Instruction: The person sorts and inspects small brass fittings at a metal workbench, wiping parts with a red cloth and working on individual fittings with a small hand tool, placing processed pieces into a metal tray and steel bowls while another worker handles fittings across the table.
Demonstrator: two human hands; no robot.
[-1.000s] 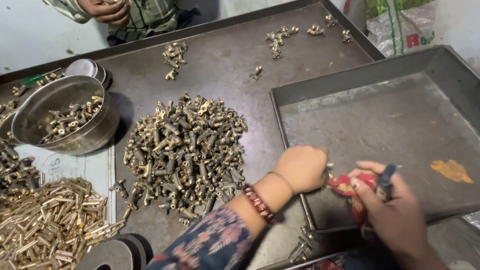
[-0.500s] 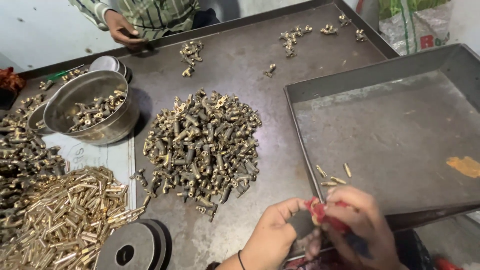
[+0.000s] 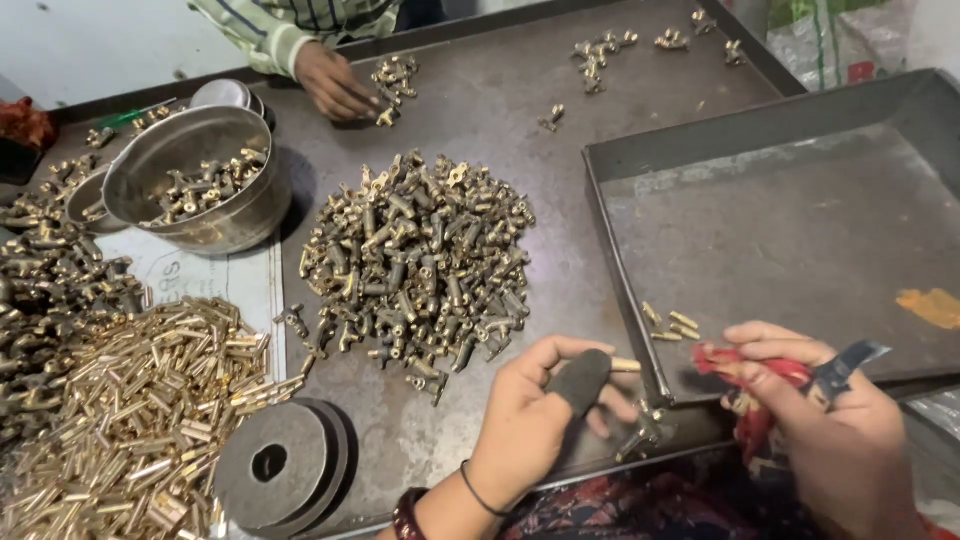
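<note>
Head view, looking down on a metal worktable (image 3: 480, 110):

- Pin (image 3: 625, 365): short brass cylinder, bright yellow, lying level; its near end is pinched at the left fingertips and its free end points at the tray's near-left corner.
- Left hand (image 3: 535, 420): palm down at the table's near edge, fingers curled; a dark cover sits over one fingertip (image 3: 580, 380); a thin black band and a beaded bracelet circle the wrist. Closed on the pin.
- Right hand (image 3: 840, 440): over the tray's near rim, fingers bent and clenched around a red cloth (image 3: 745, 365); a dark grey strip (image 3: 845, 365) sticks out past the knuckles.
- Tray (image 3: 800, 230): shallow, dark steel, right of the hands; a few loose brass pins (image 3: 668, 322) lie in its near-left corner; an orange smear marks its floor at the right.
- Fittings (image 3: 420, 260): heap of dull brass T-shaped pieces, mid-table, just beyond the left hand.
- Pin pile (image 3: 130, 400): bright brass pins, near left, on white paper.
- Discs (image 3: 275, 465): two stacked grey steel discs with centre holes, beside the pin pile.
- Bowl (image 3: 200, 175): steel, far left, holding some fittings.
- Darker fittings (image 3: 50, 280): heap at the left edge.
- Co-worker's hand (image 3: 335, 85): far edge, striped sleeve, resting on the table by a small cluster of fittings.
</note>
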